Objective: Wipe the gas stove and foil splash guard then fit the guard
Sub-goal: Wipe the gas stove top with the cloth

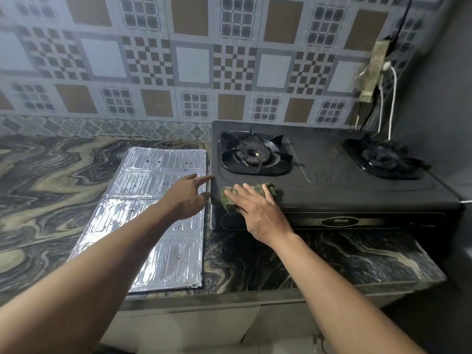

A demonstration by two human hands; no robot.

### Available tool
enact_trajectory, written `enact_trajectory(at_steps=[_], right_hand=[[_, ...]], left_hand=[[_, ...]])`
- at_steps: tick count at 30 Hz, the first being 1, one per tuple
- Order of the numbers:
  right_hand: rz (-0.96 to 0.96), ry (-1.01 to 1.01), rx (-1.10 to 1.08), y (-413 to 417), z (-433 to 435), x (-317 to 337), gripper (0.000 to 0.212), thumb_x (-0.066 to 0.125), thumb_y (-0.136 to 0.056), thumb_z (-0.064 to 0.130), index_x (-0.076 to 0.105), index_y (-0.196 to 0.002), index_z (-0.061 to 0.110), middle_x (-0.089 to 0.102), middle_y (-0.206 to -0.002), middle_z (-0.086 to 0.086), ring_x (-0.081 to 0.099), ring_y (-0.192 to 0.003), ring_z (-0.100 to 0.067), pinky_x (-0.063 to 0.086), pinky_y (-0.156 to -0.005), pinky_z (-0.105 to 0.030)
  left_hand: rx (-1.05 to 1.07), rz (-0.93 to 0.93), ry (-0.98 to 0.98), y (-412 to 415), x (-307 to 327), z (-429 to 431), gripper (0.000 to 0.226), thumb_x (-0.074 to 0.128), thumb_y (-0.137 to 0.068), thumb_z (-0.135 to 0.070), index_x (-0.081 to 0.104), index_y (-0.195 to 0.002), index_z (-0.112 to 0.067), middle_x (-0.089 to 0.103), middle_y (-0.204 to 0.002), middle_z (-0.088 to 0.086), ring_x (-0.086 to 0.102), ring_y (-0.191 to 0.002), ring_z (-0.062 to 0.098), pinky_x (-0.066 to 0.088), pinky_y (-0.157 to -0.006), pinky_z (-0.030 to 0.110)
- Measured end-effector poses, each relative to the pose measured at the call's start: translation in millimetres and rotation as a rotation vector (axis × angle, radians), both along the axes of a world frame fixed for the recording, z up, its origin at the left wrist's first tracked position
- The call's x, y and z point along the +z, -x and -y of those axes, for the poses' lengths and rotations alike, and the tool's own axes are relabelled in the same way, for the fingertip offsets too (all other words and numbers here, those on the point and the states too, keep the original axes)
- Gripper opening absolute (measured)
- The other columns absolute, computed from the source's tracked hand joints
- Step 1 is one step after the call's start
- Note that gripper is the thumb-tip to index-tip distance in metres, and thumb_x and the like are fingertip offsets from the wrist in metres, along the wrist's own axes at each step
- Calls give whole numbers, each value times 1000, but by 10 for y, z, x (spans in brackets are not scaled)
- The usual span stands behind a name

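Cloth (251, 198) under right hand (258, 213), matte black stove (344, 175), ribbed foil guard (158, 200)

Single head-worn wide view, forward and down, close over the countertop (255, 254) and both forearms.

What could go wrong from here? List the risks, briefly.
1. The right hand presses the green cloth at the gas stove's front left corner; a wide sweep could snag the left burner grate.
2. The left hand reaches over the foil splash guard lying flat on the counter; leaning on it could dent the thin foil.
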State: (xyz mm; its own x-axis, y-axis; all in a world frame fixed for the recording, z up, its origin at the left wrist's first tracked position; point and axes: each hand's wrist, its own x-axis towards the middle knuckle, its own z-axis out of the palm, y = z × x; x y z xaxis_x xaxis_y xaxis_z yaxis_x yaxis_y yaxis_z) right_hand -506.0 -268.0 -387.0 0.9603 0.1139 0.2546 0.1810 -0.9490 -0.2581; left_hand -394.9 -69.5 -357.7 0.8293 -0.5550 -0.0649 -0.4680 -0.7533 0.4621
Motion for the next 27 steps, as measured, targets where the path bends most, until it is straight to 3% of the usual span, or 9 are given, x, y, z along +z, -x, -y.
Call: enact_trajectory(at_steps=[4,8,14,16,17,19,20,23,27], right_hand=[[-19,-18,-45,91,204,-1,60,45,-102,13,27,-154,37,26,-161,6,16,-151,-11,-7,-121,-42],[-73,-109,-100,132,384,39,46,37,-105,39,33,-152,40,28,-161,9,17,-150,-9,-5,-122,-42],[-35,-186,-128,95,501,148,39,52,-102,28,54,-141,27,51,-147,1,40,-141,-14,17,-120,-39],[13,-160,-172,92,516,192,32,53,-101,24,62,-132,22,65,-132,-2,55,-127,-21,32,-109,-37],[37,-138,-204,94,519,227,27,53,-101,23,65,-126,21,70,-121,-4,60,-116,-26,40,-95,-36],[62,-139,-263,78,528,308,20,54,-99,22,66,-115,22,74,-106,-6,64,-100,-32,38,-69,-34],[53,-165,-288,59,537,345,17,55,-99,22,66,-112,22,73,-103,-7,65,-96,-32,37,-65,-32],[22,-331,-343,-8,576,415,13,55,-98,21,66,-105,23,72,-100,-7,65,-92,-31,47,-67,-34],[-15,-604,-299,-63,770,467,15,55,-98,16,65,-100,27,69,-94,4,65,-90,-19,51,-74,-32]], left_hand=[[54,41,-38,117,35,77,51,45,-101,-36,37,-152,-33,27,-160,16,26,-148,31,25,-119,47],[114,137,-46,218,41,162,41,47,-100,-33,52,-140,-35,34,-158,13,25,-148,32,31,-116,51],[100,248,-27,494,44,427,37,50,-94,-28,67,-125,-37,50,-148,5,38,-139,30,36,-112,48],[109,236,-33,545,-16,510,37,47,-90,-39,65,-120,-46,55,-143,0,38,-141,29,35,-112,51],[120,232,-34,559,-52,549,37,45,-89,-44,65,-119,-48,58,-139,-3,38,-141,29,35,-111,51],[140,228,-48,596,-99,649,40,40,-89,-56,65,-119,-47,60,-137,-4,38,-141,28,34,-111,51],[140,234,-60,637,-95,711,47,36,-89,-63,65,-121,-46,58,-140,-3,36,-143,28,32,-113,52],[158,247,-85,727,-105,906,56,34,-86,-73,68,-118,-42,51,-148,2,29,-147,31,24,-117,54],[194,262,18,757,-66,1062,33,46,-85,-59,70,-97,-40,64,-131,-1,42,-139,28,29,-114,53]])
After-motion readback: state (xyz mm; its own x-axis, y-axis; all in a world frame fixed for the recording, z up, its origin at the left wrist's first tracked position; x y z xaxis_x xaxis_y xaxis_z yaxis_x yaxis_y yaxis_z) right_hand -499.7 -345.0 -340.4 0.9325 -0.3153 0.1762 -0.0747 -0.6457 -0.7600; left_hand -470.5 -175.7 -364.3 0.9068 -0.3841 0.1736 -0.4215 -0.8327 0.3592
